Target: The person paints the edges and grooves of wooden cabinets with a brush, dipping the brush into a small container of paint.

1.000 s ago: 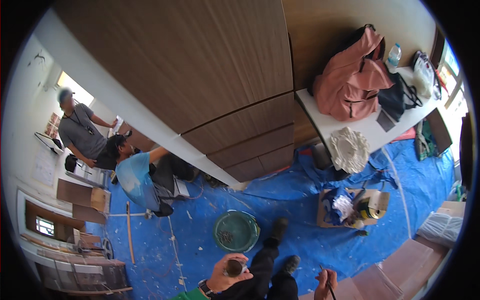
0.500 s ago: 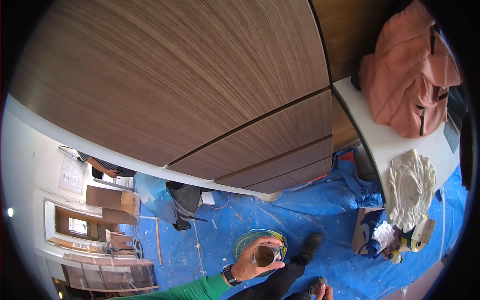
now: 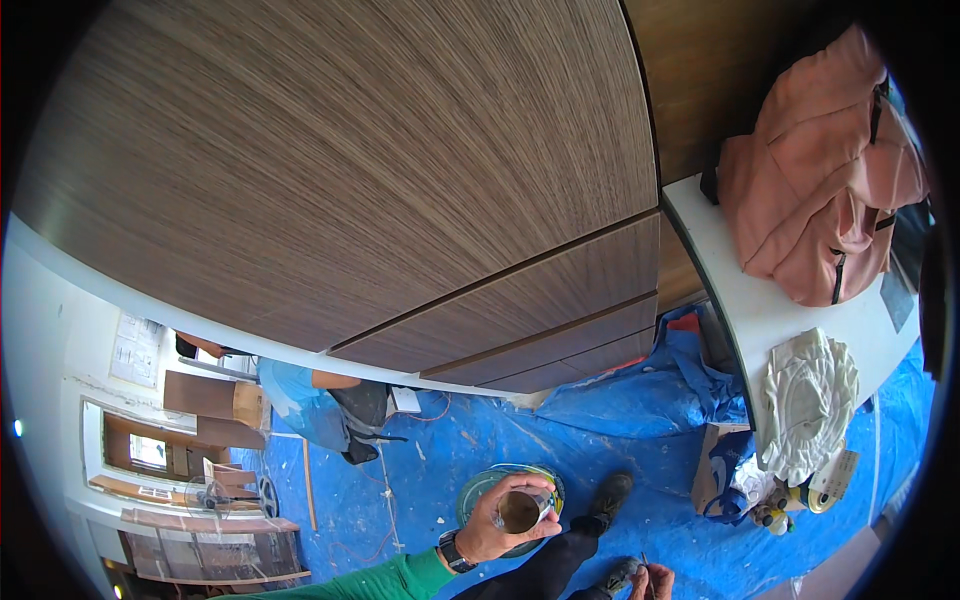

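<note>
The left hand (image 3: pixel 484 532) curls round a cup (image 3: pixel 519 512) over the green basin (image 3: pixel 468 497); the right hand (image 3: pixel 652 582), right of it, pinches a slender tool (image 3: pixel 645 558). Farther right, I can't read the carton flap (image 3: pixel 842 477) print.

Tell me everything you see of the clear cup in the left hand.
The clear cup is small and round, with a see-through wall that could be glass or plastic. A brown disc shows inside; whether that is contents or the base, I can't tell. No handle shows. Its round top faces the camera. The left hand holds it, fingers on one side and thumb on the other. In the view it overlaps the green tub, seemingly held above it.
</note>
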